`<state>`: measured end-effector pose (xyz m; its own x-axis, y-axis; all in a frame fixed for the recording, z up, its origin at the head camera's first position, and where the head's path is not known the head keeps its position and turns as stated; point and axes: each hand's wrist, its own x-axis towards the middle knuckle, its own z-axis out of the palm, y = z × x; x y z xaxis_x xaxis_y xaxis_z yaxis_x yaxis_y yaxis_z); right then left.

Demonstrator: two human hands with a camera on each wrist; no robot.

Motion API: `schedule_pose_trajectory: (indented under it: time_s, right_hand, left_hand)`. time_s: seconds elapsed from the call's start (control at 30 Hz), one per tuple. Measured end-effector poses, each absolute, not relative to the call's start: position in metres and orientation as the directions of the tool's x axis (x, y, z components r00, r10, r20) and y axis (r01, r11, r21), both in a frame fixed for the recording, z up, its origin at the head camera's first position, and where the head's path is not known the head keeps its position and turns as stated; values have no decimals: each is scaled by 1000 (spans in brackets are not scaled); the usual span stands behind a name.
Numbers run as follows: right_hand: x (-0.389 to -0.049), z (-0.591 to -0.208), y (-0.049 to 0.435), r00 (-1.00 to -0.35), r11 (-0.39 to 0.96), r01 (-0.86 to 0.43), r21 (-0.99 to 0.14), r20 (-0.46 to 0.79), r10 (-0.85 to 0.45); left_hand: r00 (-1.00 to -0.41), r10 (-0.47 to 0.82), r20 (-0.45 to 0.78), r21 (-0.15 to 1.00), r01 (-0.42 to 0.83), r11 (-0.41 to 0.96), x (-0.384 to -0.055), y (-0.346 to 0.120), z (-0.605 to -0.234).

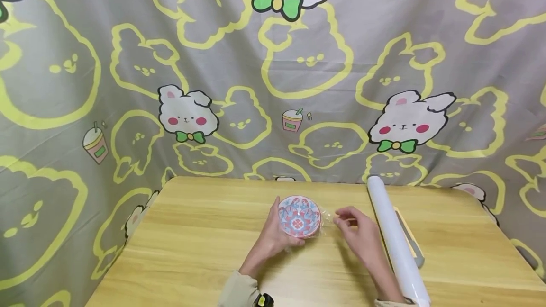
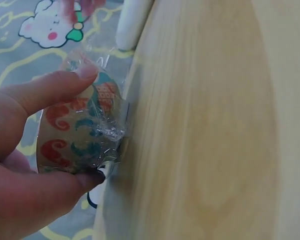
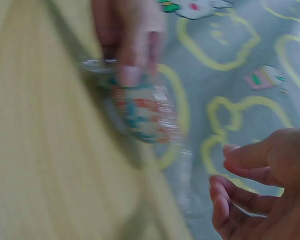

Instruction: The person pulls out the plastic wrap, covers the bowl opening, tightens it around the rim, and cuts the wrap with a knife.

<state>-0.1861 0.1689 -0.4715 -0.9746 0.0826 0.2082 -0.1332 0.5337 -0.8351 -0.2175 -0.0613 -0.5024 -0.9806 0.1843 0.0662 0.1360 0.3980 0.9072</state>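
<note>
In the head view my left hand (image 1: pixel 275 231) grips a small patterned bowl (image 1: pixel 299 217), its inside turned toward the head camera. Red and blue figures decorate the bowl, and clear plastic film (image 2: pixel 112 127) is wrapped around it, crumpled on the underside in the left wrist view. My left thumb and fingers clasp it by its sides, above the table. To the right of the bowl is my right hand (image 1: pixel 358 231), fingers loosely bent. A loose end of film (image 3: pixel 187 185) sticks out toward it; in the right wrist view nothing shows between its thumb and fingers.
A long roll of clear film (image 1: pixel 396 240) lies on the wooden table (image 1: pixel 192 240) right of my right hand. Partly behind the roll is a flat yellow-and-grey item (image 1: pixel 415 250). A grey curtain (image 1: pixel 239 70) with cartoon animals hangs around the table's back and sides.
</note>
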Motion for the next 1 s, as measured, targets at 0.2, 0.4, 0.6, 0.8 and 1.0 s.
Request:
schedule_pose_trajectory:
  time_s: [0.2, 0.4, 0.6, 0.8, 1.0]
  right_hand:
    - [-198, -490, 147, -979, 574, -106, -812, 185, 80]
    - [-200, -500, 137, -973, 536, -76, -841, 179, 143]
    - [-200, -504, 130, -978, 471, -35, -881, 127, 166]
    - [-197, -504, 128, -978, 458, -8, -889, 103, 183]
    - [-195, -504, 129, -964, 567, -25, -823, 170, 205]
  left_hand:
    - [-980, 176, 91, 877, 163, 453, -214, -62, -499]
    - [-989, 133, 68, 821, 132, 555, -212, -60, -493]
    - [-982, 167, 88, 826, 165, 538, -214, -64, -492]
    - [-973, 202, 113, 837, 203, 509, -219, -70, -493]
    - [-982, 180, 60, 809, 153, 567, -218, -72, -490]
